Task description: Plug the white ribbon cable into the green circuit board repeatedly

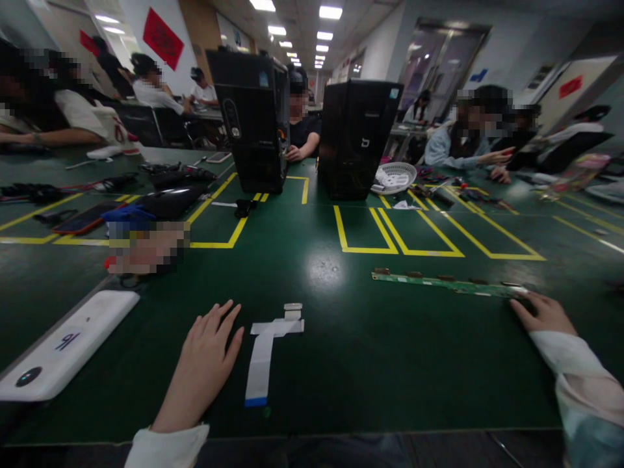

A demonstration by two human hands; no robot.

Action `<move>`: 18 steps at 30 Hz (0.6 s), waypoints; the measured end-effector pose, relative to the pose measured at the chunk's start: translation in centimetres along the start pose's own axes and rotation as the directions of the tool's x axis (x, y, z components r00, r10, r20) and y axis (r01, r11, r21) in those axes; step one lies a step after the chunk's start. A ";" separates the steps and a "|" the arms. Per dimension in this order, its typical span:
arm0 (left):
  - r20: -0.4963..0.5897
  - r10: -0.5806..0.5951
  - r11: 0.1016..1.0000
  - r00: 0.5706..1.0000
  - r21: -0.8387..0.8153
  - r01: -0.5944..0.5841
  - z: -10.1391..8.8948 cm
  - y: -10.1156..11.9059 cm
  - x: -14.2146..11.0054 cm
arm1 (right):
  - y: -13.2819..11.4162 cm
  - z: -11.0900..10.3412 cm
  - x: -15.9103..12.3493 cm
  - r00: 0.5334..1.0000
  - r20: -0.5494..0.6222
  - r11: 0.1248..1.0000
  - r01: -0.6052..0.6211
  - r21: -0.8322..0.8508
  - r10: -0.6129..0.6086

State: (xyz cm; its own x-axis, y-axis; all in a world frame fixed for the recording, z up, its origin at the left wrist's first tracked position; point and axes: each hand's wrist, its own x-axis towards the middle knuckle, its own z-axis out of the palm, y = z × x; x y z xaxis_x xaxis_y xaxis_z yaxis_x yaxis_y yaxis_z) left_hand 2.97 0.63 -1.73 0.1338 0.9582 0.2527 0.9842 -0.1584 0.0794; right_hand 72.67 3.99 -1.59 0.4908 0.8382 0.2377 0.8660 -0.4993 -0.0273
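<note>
My left hand (205, 364) lies palm down on the green table (341, 383), fingers stretched out, holding nothing. Just right of its fingertips is a white flat ribbon cable (260, 364) with a blue end, bent into a T-like shape with a connector at the top. My right hand (548, 313) has its thumb and fingers closed at the right end of a long, narrow green circuit board (439, 283). The board stretches leftward from the hand across the table; whether it rests flat or is slightly raised, I cannot tell.
A white device (73, 344) with a round lens lies at left. Two black computer towers (253, 123) (361, 140) stand ahead. Yellow tape (370, 250) marks rectangles. Cables (175, 175) lie at left, a white basket (396, 177) at right. Several people sit around.
</note>
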 end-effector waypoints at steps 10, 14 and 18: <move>0.012 -0.009 1.000 1.000 0.014 0.009 -0.2 0.3 0.1 | -1.8 -1.4 1.3 0.960 0.205 0.982 -0.184 -0.043 0.189; 0.001 0.007 1.000 1.000 0.015 -0.007 0.0 0.1 0.0 | -3.7 -1.5 0.6 0.983 0.172 0.995 -0.053 -0.090 0.068; -0.009 0.006 1.000 1.000 0.000 -0.006 0.2 0.0 0.0 | -6.8 -1.5 -0.1 0.985 0.140 0.989 0.114 -0.092 -0.100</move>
State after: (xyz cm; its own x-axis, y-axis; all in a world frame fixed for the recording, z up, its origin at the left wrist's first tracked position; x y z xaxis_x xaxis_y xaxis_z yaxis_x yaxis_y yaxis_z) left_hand 2.97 0.66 -1.88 0.1390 0.9550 0.2619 0.9833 -0.1645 0.0779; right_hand 66.59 6.94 -0.02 0.4103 0.9064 0.1005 0.9036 -0.4190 0.0897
